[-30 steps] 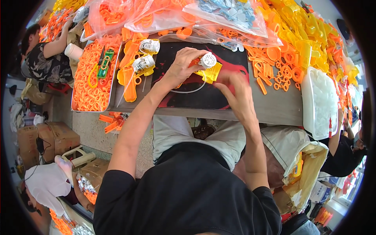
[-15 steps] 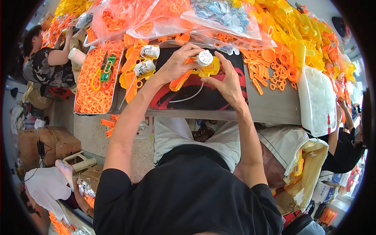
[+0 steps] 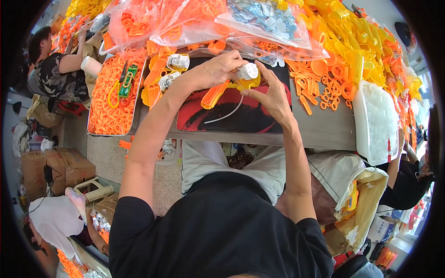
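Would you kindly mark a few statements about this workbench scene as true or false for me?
1. Both hands, left hand and right hand, hold a yellow part with a white cap. True.
2. The mat beneath the hands is plain green. False: it is red and black.
3. A tray of orange rings lies to the person's left. True.
4. The clear bags hold only blue parts. False: most hold orange parts.
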### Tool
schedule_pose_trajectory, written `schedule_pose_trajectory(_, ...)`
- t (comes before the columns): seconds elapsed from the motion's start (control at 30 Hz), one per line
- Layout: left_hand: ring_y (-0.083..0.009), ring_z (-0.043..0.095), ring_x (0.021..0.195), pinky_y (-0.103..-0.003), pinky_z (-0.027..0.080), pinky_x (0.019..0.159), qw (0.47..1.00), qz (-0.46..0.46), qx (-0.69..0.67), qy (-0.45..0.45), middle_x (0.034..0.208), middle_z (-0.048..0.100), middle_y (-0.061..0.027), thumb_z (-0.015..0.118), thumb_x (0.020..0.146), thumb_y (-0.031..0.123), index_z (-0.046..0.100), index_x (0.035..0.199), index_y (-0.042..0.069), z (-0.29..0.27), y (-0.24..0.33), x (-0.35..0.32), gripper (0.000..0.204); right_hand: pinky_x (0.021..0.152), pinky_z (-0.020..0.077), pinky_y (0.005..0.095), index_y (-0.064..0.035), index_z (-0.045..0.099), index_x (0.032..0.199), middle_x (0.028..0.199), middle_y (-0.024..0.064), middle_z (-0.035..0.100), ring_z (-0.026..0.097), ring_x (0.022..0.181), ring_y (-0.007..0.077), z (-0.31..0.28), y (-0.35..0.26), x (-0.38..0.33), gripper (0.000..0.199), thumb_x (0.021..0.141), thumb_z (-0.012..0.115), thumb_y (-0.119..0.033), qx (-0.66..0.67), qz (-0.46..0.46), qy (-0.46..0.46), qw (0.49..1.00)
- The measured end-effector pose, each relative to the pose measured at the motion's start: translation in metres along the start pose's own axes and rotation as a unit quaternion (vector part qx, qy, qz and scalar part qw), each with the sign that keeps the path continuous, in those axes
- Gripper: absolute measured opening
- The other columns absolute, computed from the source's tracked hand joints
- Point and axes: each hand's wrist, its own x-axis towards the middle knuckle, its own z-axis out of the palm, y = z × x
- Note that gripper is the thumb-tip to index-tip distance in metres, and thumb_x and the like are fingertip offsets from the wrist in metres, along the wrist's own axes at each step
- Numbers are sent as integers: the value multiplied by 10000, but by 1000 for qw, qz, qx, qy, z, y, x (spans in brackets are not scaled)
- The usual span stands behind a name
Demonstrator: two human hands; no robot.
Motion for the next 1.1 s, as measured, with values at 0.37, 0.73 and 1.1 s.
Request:
schedule_pose_trajectory(0.37,-312,597,1033,-397,489,898,999,20,35,36,1039,563,-127,665,894,13,608,1242,20,7,4,-5,354,978,486,336,42,438,1491,1213,108,620,610,1052,188,4,0,1,910,750,894,-225,11,8,13,1000)
schedule_pose_trajectory(0.73,-301,635,991,-388,507,882,997,12,21,71,1018,585,-135,674,903,68,564,1351,-9,1,9,-13,467,956,522,341,47,427,1497,1227,141,654,645,1074,190,15,-4,4,939,719,914,-154,1,-17,65,998)
schedule_pose_trajectory(1.1,-325,595,1005,-416,494,915,982,20,165,85,1037,558,-142,661,798,-44,602,1309,1,34,18,-11,517,966,512,374,21,467,1442,1288,206,628,640,1125,251,16,16,-10,871,715,911,-158,33,-7,40,999)
